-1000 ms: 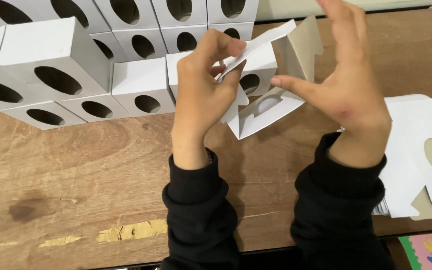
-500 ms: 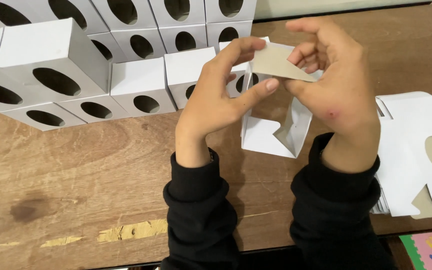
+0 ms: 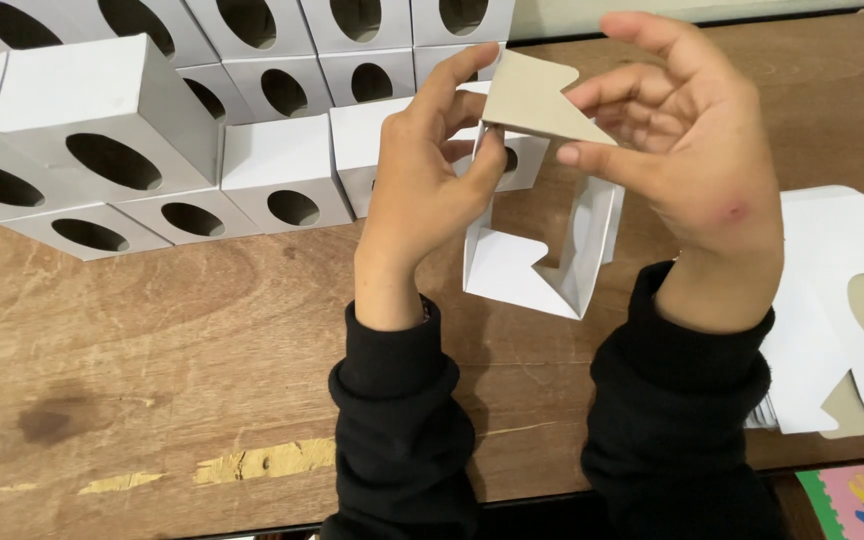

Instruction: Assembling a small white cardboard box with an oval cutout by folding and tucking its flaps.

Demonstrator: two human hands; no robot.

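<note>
Since the earlier frame, both hands turned the half-folded white box upright above the wooden table. I see left hand and right hand pinching its brown flap. Finished boxes stacked far left; flat blanks right.

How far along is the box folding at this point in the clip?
Done: many folded white cardboard boxes with oval cut-outs stand stacked at the back left of the wooden table. In hand: left hand and right hand hold a half-formed white box, its grey-brown flap open. Left: a pile of flat white blanks on the right.
</note>
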